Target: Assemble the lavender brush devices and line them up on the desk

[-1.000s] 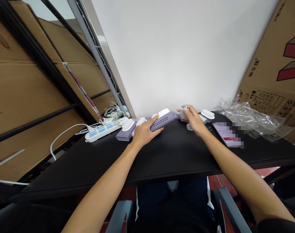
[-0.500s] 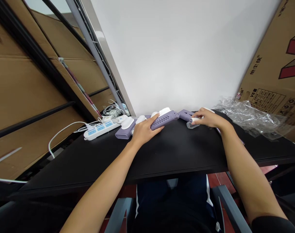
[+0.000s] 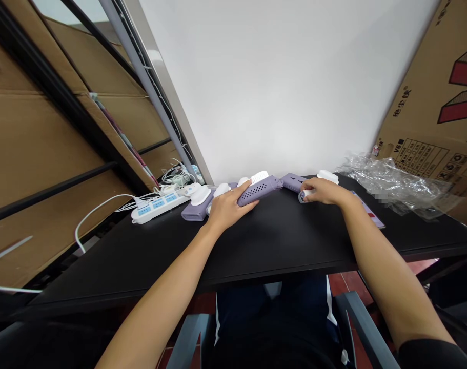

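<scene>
My left hand (image 3: pixel 226 207) is wrapped round a purple brush (image 3: pixel 259 190) with a perforated body and white bristles facing up, held slanted over the black table. Its far tip comes close to another purple perforated piece (image 3: pixel 292 182) lying by the wall. My right hand (image 3: pixel 321 190) is closed round a small clear and white cylinder-like piece (image 3: pixel 307 195) near the tabletop; the fingers cover much of it, so its kind is unclear. Behind the right hand sits a white rounded object (image 3: pixel 327 177). Left of my left hand is a purple box-like piece (image 3: pixel 197 210) with a white knob-like part on top.
A white power strip (image 3: pixel 160 206) with tangled cables lies at the left. To the right are a phone (image 3: pixel 367 210), crumpled clear plastic wrap (image 3: pixel 394 182) and a large cardboard box (image 3: pixel 425 123). A white wall (image 3: pixel 287 87) closes off the table's back.
My right hand has moved slightly left and down, closing over the clear piece on the table. The white object and the phone beside it show more now. My left hand stays put with the brush.
</scene>
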The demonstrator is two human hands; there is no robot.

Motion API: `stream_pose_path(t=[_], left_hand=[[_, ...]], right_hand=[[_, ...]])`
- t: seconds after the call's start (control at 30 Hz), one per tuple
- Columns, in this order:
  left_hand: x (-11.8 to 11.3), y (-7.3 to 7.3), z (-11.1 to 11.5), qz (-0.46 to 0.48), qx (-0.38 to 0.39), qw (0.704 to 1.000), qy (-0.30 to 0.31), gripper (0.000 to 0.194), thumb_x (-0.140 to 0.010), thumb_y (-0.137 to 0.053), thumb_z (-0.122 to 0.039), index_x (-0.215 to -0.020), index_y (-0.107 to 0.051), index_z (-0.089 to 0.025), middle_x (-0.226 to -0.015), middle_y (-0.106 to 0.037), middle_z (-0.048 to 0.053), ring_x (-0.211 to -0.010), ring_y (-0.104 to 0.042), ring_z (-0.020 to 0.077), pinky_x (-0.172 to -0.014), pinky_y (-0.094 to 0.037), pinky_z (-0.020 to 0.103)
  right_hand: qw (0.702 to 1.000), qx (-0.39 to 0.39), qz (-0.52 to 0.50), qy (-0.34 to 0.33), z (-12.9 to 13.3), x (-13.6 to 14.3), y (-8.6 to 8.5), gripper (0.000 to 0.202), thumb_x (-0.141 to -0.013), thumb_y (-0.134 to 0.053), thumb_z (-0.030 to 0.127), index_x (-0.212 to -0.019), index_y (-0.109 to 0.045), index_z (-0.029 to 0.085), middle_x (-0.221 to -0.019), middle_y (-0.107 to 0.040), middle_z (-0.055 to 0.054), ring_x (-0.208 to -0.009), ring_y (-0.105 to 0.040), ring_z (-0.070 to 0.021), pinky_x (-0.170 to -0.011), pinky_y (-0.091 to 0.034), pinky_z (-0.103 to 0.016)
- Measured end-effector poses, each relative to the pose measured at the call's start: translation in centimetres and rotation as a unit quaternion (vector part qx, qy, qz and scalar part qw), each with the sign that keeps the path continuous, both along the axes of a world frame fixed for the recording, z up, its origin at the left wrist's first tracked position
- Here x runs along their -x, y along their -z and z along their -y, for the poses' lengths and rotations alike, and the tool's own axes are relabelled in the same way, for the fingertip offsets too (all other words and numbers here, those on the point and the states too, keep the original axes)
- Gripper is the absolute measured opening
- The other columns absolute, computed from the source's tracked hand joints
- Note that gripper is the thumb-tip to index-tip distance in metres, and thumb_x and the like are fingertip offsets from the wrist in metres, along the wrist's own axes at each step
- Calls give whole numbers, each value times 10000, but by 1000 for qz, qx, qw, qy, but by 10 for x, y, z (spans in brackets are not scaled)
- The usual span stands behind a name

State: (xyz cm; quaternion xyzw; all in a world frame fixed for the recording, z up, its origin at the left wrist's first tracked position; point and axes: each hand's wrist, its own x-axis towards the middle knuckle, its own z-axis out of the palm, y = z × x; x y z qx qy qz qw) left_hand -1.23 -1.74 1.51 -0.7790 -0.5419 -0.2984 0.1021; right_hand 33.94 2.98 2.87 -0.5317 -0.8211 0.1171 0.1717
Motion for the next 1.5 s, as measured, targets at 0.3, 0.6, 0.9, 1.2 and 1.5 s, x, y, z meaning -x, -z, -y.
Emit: stream_pose_path(t=[0.3, 0.6, 0.9, 1.2, 1.5], left_hand=[[0, 1, 0, -3, 1, 1000, 2, 658, -899, -714, -557, -1508, -563, -358, -1243, -767, 64, -1107, -722, 307, -903, -556, 381], [-1, 2, -1, -4, -8, 1000, 17, 665, -878, -745, -544, -1493, -582, -350, -1219, -778, 55, -1071, -741, 302, -903, -572, 383], [0, 6, -3, -18, -40, 998, 40, 660, -882, -754, -523, -1489, -569, -338, -1245, -770, 55, -1056, -752, 301, -889, -588, 402], [3, 7, -3, -39, -100, 986, 127, 795, -868, -780, -237, -1567, -406, -291, -1383, -679, 105, -1266, -661, 298, -1032, -562, 426], [1, 2, -8, 137, -187, 958, 168, 543, -914, -739, -284, -1412, -525, -264, -1304, -659, 99, -1192, -661, 241, -967, -589, 392]], right_hand=[[995, -55, -88, -4, 1, 6, -1, 360, -846, -707, 449, -1153, -746, 265, -1130, -743, -87, -1073, -673, -298, -964, -506, -440], [957, -77, -245, -133, 32, 57, -8, 556, -888, -717, 473, -1410, -607, 319, -1428, -627, -77, -1233, -625, -280, -1016, -528, -466], [959, -82, -233, -139, 35, 67, -2, 582, -898, -726, 437, -1445, -570, 313, -1446, -602, -91, -1282, -585, -302, -1073, -496, -518], [927, 38, -335, -165, 34, 81, 11, 867, -877, -741, 542, -1599, -341, 278, -1533, -485, -141, -1359, -542, -318, -1165, -438, -533], [817, 85, -560, -110, 34, 81, 1, 653, -823, -771, 510, -1394, -515, 324, -1134, -648, -32, -966, -647, -197, -831, -566, -333]])
